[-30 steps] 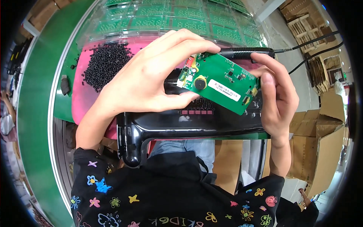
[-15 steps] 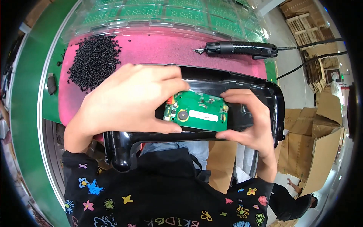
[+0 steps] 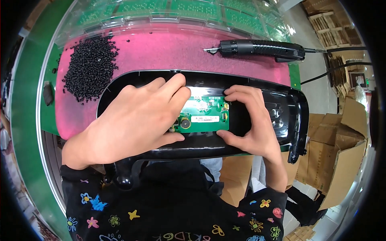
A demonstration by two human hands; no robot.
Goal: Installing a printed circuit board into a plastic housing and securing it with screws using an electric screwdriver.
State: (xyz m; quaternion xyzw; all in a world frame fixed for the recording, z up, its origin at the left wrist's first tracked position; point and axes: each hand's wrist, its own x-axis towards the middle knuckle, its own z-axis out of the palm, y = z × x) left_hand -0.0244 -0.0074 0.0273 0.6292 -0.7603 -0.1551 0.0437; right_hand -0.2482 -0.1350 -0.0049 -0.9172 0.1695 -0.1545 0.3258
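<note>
A green circuit board (image 3: 203, 128), with a white label strip and a round dark component, is between my two hands. It lies in the hollow of a long black plastic housing (image 3: 193, 152). My left hand (image 3: 132, 116) grips the board's left end, its thumb at the near edge and its fingers toward the far edge, covering that end. At the opposite end, my right hand (image 3: 253, 120) curls around with thumb and fingertips at the near and far corners. Whether the board rests fully on the housing floor cannot be told.
A pile of small black screws (image 3: 90, 68) covers the left of the pink mat (image 3: 161, 50). An electric screwdriver (image 3: 259, 49) lies at the back right, its cord running right. Clear trays (image 3: 161, 18) of green boards stand behind. Cardboard boxes (image 3: 321, 156) are at the right.
The circuit board has shifted left along with both hands and now looks flatter inside the housing. More of the housing's near side and right end shows.
</note>
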